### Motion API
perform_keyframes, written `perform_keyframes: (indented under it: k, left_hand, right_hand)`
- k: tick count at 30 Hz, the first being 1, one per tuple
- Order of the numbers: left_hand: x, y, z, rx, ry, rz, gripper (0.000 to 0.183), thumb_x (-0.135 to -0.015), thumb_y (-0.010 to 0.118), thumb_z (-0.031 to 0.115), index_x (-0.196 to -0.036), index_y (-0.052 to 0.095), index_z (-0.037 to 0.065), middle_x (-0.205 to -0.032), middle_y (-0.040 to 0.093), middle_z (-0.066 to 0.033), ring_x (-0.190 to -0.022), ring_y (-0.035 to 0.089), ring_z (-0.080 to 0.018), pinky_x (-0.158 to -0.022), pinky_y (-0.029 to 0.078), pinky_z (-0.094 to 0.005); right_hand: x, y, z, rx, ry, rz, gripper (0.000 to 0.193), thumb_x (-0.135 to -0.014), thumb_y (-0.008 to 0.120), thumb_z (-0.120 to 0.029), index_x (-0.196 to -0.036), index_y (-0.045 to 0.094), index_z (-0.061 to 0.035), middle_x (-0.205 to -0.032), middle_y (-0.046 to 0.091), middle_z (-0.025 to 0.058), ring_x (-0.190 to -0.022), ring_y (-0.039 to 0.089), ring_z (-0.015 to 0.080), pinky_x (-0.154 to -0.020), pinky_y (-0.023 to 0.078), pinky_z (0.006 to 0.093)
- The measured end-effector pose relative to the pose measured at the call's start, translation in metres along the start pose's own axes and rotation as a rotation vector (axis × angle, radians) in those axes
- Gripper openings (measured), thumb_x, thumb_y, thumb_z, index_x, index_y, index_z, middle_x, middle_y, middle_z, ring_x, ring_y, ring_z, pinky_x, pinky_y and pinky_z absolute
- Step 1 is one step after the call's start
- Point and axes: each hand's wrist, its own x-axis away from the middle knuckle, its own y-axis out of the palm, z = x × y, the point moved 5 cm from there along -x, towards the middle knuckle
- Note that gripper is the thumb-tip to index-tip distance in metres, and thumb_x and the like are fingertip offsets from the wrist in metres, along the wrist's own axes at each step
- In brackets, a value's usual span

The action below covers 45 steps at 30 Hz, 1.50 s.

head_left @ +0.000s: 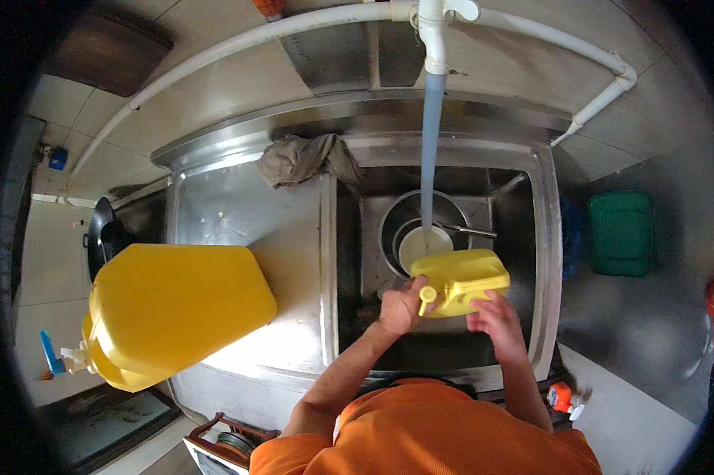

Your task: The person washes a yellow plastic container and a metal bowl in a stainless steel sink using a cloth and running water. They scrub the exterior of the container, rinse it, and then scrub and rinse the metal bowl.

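A small yellow plastic jug (pixel 460 277) is tilted on its side over the sink, its yellow cap and spout pointing toward me. My left hand (pixel 402 307) is closed around the jug near the cap end. At the opposite end, the fingers of my right hand (pixel 499 323) curl against the jug's near side. Just beyond the jug, a white bowl (pixel 425 247) sits inside a metal pot (pixel 390 224) with a handle. A blue-grey hose (pixel 432 150) hangs from the white tap down to the bowl; the jug partly covers the bowl and pot.
The steel sink (pixel 544 261) surrounds the pot. Left of it, a big yellow container (pixel 178 305) with a blue-handled spigot lies on the steel drainboard (pixel 297 293). A grey-brown rag (pixel 301 158) is at the back edge. A green basin (pixel 622 233) stands to the right, beyond the sink.
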Motion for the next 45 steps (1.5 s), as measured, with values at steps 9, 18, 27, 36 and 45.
perform_keyframes:
  k: [9,18,27,36,45]
  left_hand:
    - [-0.016,-0.020,-0.001,0.218,0.182,-0.349,0.049,-0.078,0.068,0.013,-0.125,0.055,0.012,-0.111,0.053,-0.0151,-0.099,0.059,-0.0345,-0.081,0.053,-0.0400]
    - [0.010,-0.006,-0.021,0.592,-0.486,-0.025,0.056,-0.072,0.082,0.010,-0.119,0.051,0.003,-0.084,0.053,-0.0013,-0.067,0.048,-0.0105,-0.061,0.046,-0.0252]
    - [-0.020,-0.004,-0.035,0.677,-0.178,-0.291,0.037,-0.080,0.071,0.008,-0.115,0.060,0.002,-0.100,0.060,-0.0129,-0.090,0.062,-0.0280,-0.080,0.050,-0.0363]
    - [-0.007,-0.017,-0.019,0.407,-0.389,0.032,0.057,-0.076,0.078,0.027,-0.117,0.046,0.004,-0.091,0.060,-0.0143,-0.085,0.062,-0.0253,-0.075,0.051,-0.0352]
    - [-0.017,-0.023,-0.006,0.200,-0.054,-0.101,0.040,-0.086,0.066,0.030,-0.108,0.045,0.004,-0.090,0.062,-0.0206,-0.080,0.063,-0.0404,-0.066,0.050,-0.0468]
  right_hand:
    - [-0.031,0.043,-0.048,1.542,-0.843,-0.094,0.049,-0.085,0.066,-0.033,-0.123,0.051,-0.0072,-0.096,0.065,0.0128,-0.093,0.062,0.0314,-0.089,0.045,0.0448]
    - [-0.062,0.053,-0.050,1.629,-0.908,-0.114,0.058,-0.078,0.067,-0.055,-0.108,0.058,-0.0067,-0.100,0.067,0.0155,-0.093,0.065,0.0319,-0.079,0.050,0.0430]
    - [-0.065,0.050,-0.054,1.610,-0.611,-0.227,0.055,-0.073,0.072,-0.052,-0.104,0.062,-0.0083,-0.091,0.068,0.0162,-0.084,0.067,0.0335,-0.074,0.051,0.0458]
    - [-0.065,0.057,-0.055,1.578,-0.695,-0.144,0.054,-0.071,0.072,-0.053,-0.102,0.062,-0.0100,-0.089,0.069,0.0138,-0.083,0.067,0.0331,-0.072,0.051,0.0443]
    - [-0.066,0.053,-0.056,1.538,-0.701,-0.243,0.051,-0.069,0.076,-0.042,-0.103,0.061,-0.0075,-0.093,0.068,0.0167,-0.085,0.065,0.0369,-0.074,0.049,0.0478]
